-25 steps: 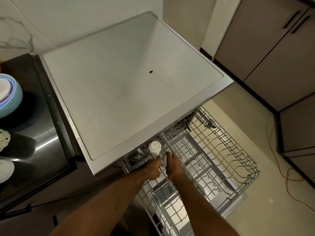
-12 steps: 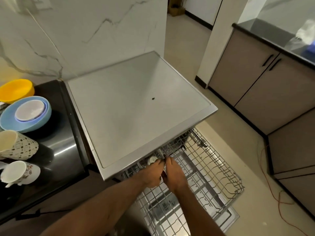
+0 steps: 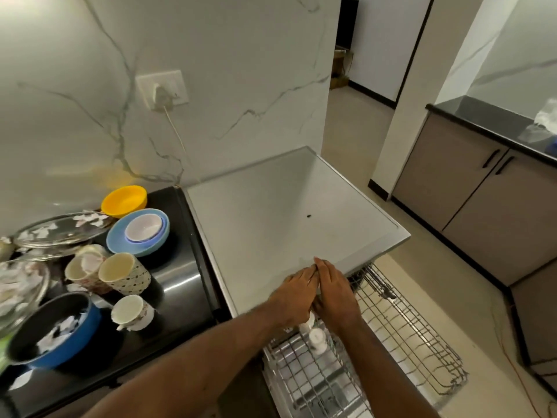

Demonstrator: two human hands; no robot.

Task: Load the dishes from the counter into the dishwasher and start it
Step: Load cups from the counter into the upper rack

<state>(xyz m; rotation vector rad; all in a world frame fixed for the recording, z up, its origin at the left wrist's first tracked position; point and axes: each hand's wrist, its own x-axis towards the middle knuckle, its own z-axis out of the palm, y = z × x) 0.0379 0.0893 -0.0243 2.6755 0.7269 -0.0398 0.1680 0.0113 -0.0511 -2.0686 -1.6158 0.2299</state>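
Our left hand (image 3: 297, 294) and right hand (image 3: 337, 294) touched, fingers straight, empty | small white cup (image 3: 317, 337) stood vertical at grey wire rack's (image 3: 407, 327) left edge.

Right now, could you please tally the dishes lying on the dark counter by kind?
Patterned ceramic cups: 3
Bowls: 3 (yellow plastic bowl, light blue bowl, white bowl nested inside it)
Clear glass plates: 2
Blue round pan: 1
Total: 9
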